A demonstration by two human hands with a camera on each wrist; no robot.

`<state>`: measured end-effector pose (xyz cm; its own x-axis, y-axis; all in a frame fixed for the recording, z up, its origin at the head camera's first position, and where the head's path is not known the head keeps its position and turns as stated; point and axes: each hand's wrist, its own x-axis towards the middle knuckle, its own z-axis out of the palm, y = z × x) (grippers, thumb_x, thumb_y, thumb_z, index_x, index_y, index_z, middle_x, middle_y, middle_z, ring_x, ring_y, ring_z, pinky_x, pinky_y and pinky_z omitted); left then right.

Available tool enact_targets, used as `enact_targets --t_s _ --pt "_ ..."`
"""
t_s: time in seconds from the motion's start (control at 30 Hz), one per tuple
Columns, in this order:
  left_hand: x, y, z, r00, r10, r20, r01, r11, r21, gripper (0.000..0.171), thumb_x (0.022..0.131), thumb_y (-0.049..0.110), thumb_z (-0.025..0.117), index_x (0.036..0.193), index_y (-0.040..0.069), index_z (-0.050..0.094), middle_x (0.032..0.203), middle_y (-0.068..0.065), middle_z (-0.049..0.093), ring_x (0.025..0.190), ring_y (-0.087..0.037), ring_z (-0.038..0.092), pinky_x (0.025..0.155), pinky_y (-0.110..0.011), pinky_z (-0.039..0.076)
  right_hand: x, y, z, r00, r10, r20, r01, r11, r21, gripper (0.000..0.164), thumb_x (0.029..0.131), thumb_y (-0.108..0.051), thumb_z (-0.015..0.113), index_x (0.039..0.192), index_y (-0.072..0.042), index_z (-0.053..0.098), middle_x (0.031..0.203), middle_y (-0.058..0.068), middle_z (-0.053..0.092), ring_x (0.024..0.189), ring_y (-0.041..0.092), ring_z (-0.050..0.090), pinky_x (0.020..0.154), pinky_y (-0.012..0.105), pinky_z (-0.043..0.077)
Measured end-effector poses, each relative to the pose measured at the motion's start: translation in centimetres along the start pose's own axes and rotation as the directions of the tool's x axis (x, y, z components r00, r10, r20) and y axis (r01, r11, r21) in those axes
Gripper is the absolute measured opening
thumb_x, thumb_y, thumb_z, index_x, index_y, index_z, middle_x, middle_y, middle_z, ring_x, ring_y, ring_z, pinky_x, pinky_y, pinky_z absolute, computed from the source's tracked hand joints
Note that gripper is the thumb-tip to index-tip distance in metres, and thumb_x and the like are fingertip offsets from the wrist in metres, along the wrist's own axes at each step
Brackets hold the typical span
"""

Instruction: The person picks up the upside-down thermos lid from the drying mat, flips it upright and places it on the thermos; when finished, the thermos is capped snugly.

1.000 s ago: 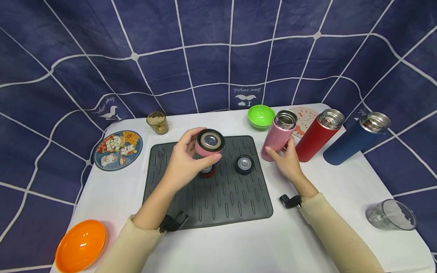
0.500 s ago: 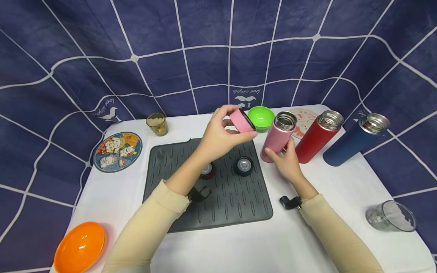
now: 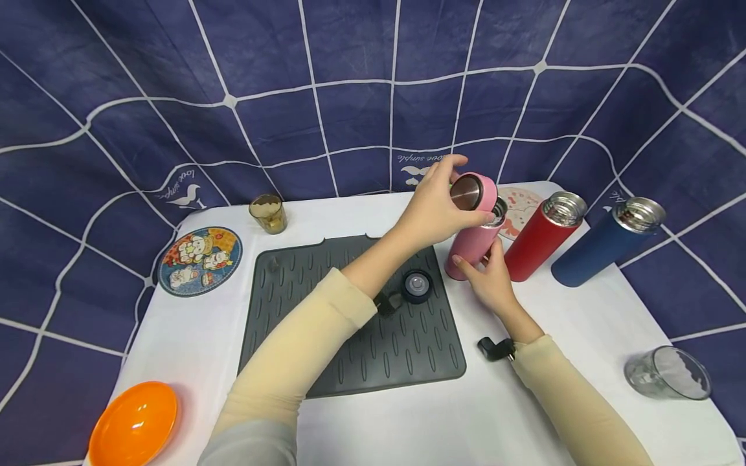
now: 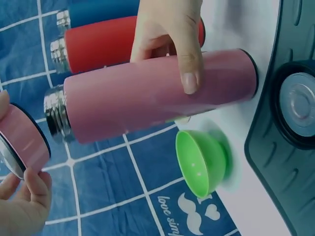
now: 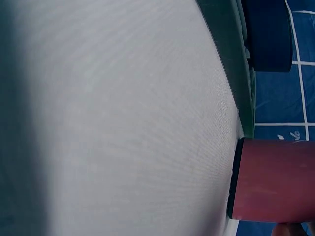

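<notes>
My left hand (image 3: 434, 210) pinches a pink flask lid (image 3: 488, 193), its steel-coloured top tilted toward me. Just below it stands the pink vacuum flask (image 3: 471, 246), uncapped and upright on the table. In the left wrist view a small gap separates the lid from the flask's steel mouth (image 4: 57, 114). Around the flask's lower half, my right hand (image 3: 492, 279) keeps its grip, thumb in front. A dark blue lid (image 3: 416, 286) lies on the grey drying mat (image 3: 408, 353). My left arm hides the red lid in the head view.
Right of the pink flask stand an uncapped red flask (image 3: 539, 239) and an uncapped blue flask (image 3: 603, 246). A green bowl (image 4: 204, 162) sits behind. Also around are a clear glass (image 3: 664, 372), an amber glass (image 3: 268, 215), an orange bowl (image 3: 136, 424) and a round coaster (image 3: 201, 261).
My left hand has carried the pink lid rightward from above the mat to the pink flask's mouth, turning its underside away from view. My right hand and the flask have stayed put.
</notes>
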<state>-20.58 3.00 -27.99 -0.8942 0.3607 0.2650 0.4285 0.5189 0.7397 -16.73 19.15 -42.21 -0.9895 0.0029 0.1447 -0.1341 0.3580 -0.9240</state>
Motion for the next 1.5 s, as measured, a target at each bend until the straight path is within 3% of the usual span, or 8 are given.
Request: enact_targets --t_s 0.23,0.43,0.6,0.9,1.0,1.17,1.37,1.5 --pt "1.1 1.1 1.7 0.998 -0.048 0.049 0.039 0.983 0.178 0.077 0.066 0.051 0.080 0.129 0.018 0.050 0.115 0.002 0.050 0.105 -0.010 0.046 0.082 -0.020 0.046 0.0 -0.2 0.0 1.000 -0.005 -0.004 0.005 1.000 -0.002 0.071 0.085 -0.009 0.067 0.140 -0.008 0.022 0.140 0.014 0.038 0.132 0.030 0.038 0.110 0.055 0.029" --pt "1.7 1.1 2.9 0.999 -0.041 0.030 0.034 0.975 0.217 0.092 0.067 0.051 0.079 0.144 0.021 0.037 0.123 -0.001 0.052 0.109 -0.014 0.043 0.082 -0.024 0.043 -0.1 -0.3 0.0 1.000 0.002 -0.009 -0.002 1.000 -0.008 0.069 0.086 -0.009 0.067 0.139 -0.008 0.023 0.139 0.014 0.039 0.131 0.030 0.039 0.110 0.054 0.030" --pt "1.8 0.6 3.7 1.000 0.029 -0.009 -0.028 0.991 0.133 0.092 0.069 0.042 0.081 0.144 0.017 0.033 0.126 0.000 0.058 0.115 -0.014 0.044 0.090 -0.024 0.038 -0.1 -0.3 0.1 1.000 0.000 -0.009 0.000 1.000 -0.016 0.067 0.086 -0.010 0.066 0.138 -0.007 0.024 0.137 0.015 0.039 0.130 0.030 0.039 0.109 0.054 0.031" --pt "1.7 -1.1 4.6 0.999 0.048 -0.004 -0.048 0.997 -0.060 0.089 0.068 0.033 0.084 0.140 0.016 0.035 0.132 0.001 0.059 0.121 -0.012 0.043 0.092 -0.020 0.037 -0.1 -0.1 0.1 1.000 -0.019 -0.023 0.018 1.000 -0.025 0.067 0.085 -0.009 0.067 0.137 -0.006 0.025 0.136 0.015 0.040 0.129 0.031 0.041 0.108 0.054 0.032" --pt "1.7 -1.7 4.6 0.999 0.052 0.011 -0.050 0.988 -0.148 0.091 0.068 0.031 0.084 0.142 0.018 0.032 0.133 0.001 0.057 0.123 -0.010 0.045 0.096 -0.019 0.038 -0.1 -0.1 0.2 1.000 -0.013 -0.024 0.013 1.000 -0.029 0.067 0.086 -0.010 0.067 0.138 -0.007 0.025 0.137 0.015 0.040 0.130 0.030 0.040 0.108 0.054 0.031" --pt "1.6 -2.4 4.8 0.998 0.060 0.035 -0.046 0.949 -0.312 0.092 0.070 0.021 0.083 0.144 0.017 0.028 0.138 -0.001 0.052 0.127 -0.005 0.045 0.098 -0.016 0.041 -0.1 -0.1 0.2 1.000 -0.006 -0.020 0.005 1.000 -0.028 0.068 0.086 -0.009 0.067 0.139 -0.007 0.024 0.139 0.015 0.038 0.132 0.030 0.038 0.109 0.055 0.029" --pt "1.8 -3.0 6.0 0.999 0.005 -0.041 -0.015 0.966 -0.258 0.087 0.063 0.041 0.086 0.131 0.018 0.038 0.126 0.005 0.047 0.112 -0.004 0.044 0.089 -0.015 0.042 0.0 -0.1 0.2 0.999 -0.021 -0.032 0.020 1.000 -0.021 0.066 0.085 -0.008 0.067 0.137 -0.006 0.026 0.136 0.014 0.040 0.130 0.030 0.040 0.109 0.053 0.031" --pt "1.8 -3.8 5.9 0.998 0.053 -0.029 -0.058 0.966 -0.254 0.073 0.068 0.036 0.084 0.128 0.017 0.047 0.125 0.003 0.048 0.112 -0.006 0.045 0.091 -0.017 0.042 -0.1 -0.1 0.2 0.999 -0.023 -0.023 0.022 1.000 -0.020 0.067 0.085 -0.008 0.067 0.138 -0.005 0.025 0.138 0.015 0.039 0.130 0.031 0.039 0.108 0.054 0.031"
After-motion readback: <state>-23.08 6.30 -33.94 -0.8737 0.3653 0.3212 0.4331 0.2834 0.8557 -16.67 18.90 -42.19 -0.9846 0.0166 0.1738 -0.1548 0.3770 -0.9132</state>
